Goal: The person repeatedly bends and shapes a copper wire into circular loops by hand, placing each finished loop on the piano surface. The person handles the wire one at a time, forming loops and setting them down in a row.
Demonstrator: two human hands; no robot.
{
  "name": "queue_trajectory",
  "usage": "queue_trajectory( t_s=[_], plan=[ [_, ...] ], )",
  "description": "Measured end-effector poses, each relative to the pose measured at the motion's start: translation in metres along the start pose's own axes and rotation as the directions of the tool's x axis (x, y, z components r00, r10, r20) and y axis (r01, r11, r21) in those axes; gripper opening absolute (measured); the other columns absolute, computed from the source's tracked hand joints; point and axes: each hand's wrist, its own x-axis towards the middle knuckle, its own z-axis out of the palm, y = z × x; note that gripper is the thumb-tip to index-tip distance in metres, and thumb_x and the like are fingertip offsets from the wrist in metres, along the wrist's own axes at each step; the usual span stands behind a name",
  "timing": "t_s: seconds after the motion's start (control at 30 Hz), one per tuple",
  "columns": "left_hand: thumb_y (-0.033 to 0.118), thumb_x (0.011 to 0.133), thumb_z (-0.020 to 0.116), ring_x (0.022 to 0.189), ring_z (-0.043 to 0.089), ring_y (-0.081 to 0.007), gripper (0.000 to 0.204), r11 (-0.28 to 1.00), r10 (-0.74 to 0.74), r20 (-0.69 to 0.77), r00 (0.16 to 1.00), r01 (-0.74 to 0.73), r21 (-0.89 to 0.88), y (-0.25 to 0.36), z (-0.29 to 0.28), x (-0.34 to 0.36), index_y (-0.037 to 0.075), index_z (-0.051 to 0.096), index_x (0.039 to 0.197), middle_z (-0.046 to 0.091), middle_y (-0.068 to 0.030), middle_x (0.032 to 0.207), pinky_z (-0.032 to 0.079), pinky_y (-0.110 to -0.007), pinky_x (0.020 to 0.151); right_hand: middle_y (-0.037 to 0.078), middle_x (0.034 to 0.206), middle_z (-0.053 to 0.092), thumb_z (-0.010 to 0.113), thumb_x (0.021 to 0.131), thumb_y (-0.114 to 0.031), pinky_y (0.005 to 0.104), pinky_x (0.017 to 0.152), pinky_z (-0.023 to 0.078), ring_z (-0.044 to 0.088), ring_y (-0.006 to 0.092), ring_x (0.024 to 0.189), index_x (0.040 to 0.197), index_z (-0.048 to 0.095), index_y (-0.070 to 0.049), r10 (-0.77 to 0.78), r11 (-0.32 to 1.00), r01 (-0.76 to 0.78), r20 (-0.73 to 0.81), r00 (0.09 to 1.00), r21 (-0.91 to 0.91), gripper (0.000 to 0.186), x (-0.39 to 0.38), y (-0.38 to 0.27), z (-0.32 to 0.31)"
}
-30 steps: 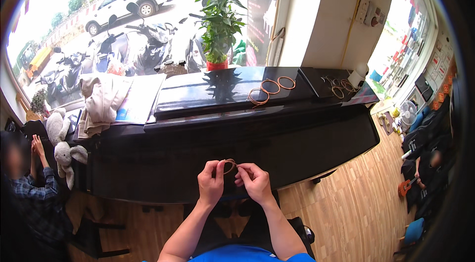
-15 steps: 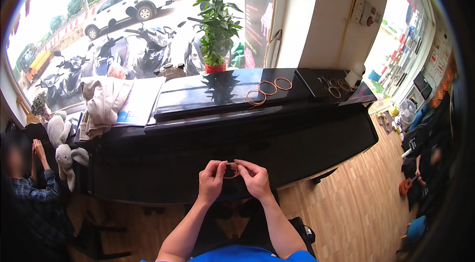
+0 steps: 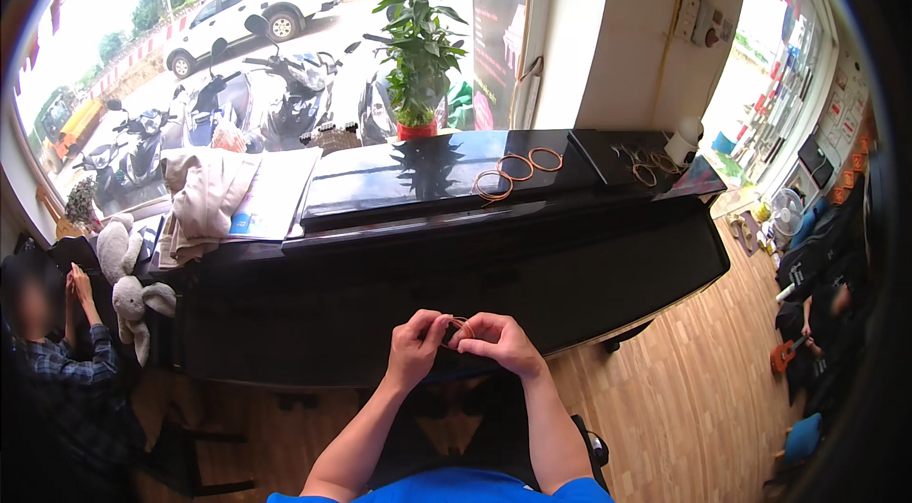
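A small coil of copper-coloured wire (image 3: pixel 460 324) is held up between my two hands, above the near edge of the black piano (image 3: pixel 313 313). My left hand (image 3: pixel 414 347) is closed, pinching the coil's left side between thumb and fingers. On the other side, my right hand (image 3: pixel 502 341) has its fingers curled round the coil, thumb pointing left, and hides part of it. Farther back, on the piano's top, lie several similar coils (image 3: pixel 516 168) in a slanting row. More loops of wire (image 3: pixel 646 170) sit at the right end of the top.
A potted plant (image 3: pixel 418 47) stands at the back of the piano. Folded beige cloth (image 3: pixel 201 194) and papers (image 3: pixel 271 199) lie on the left, near a grey plush toy (image 3: pixel 133 299). Seated at far left is a person (image 3: pixel 66 351); another person holds a small ukulele (image 3: pixel 783 356) far right.
My right hand has shifted slightly right and turned, its fingers now curling over the coil. The coil shows less between my hands. My left hand has barely moved.
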Motion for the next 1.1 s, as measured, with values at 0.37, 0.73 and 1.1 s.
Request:
queue_trajectory(
  t_s=[0.37, 0.73, 1.1],
  plan=[
    [0.011, 0.098, 0.065, 0.072, 0.067, -0.0105, 0.011, 0.999, -0.023, -0.082, 0.996, 0.026, 0.033, -0.005, 0.0, 0.001, 0.0, 0.069, 0.098, 0.072, -0.0073, 0.081, 0.053, -0.025, 0.064, 0.008, 0.107, 0.074, 0.073, 0.084, -0.003, 0.0305, 0.095, 0.052, 0.07, 0.016, 0.105, 0.122, 0.062, -0.002, -0.203, 0.914, 0.134, -0.148, 0.968, -0.382, 0.039, -0.003, 0.01, 0.027],
    [0.011, 0.098, 0.066, 0.061, 0.056, -0.0082, 0.011, 0.999, -0.048, -0.22, 0.974, 0.043, -0.024, -0.008, -0.001, -0.001, 0.001, 0.067, 0.097, 0.067, -0.0042, 0.077, 0.046, -0.026, 0.056, 0.013, 0.11, 0.074, 0.067, 0.093, -0.004, 0.0293, 0.095, 0.055, 0.071, 0.0185, 0.103, 0.131, 0.06, 0.003, -0.144, 0.96, 0.078, -0.234, 0.961, -0.267, 0.039, 0.001, 0.009, 0.027],
    [0.003, 0.096, 0.065, 0.063, 0.058, -0.0151, 0.004, 0.953, 0.294, -0.317, 0.901, -0.253, 0.167, 0.0, 0.0, -0.001, 0.002, 0.063, 0.093, 0.062, -0.0077, 0.075, 0.046, -0.028, 0.057, 0.01, 0.096, 0.075, 0.069, 0.094, -0.007, 0.0273, 0.087, 0.056, 0.073, 0.0157, 0.091, 0.109, 0.069, 0.002, -0.149, 0.951, 0.076, -0.227, 0.962, -0.3, 0.018, 0.004, 0.014, 0.025]
  ],
)
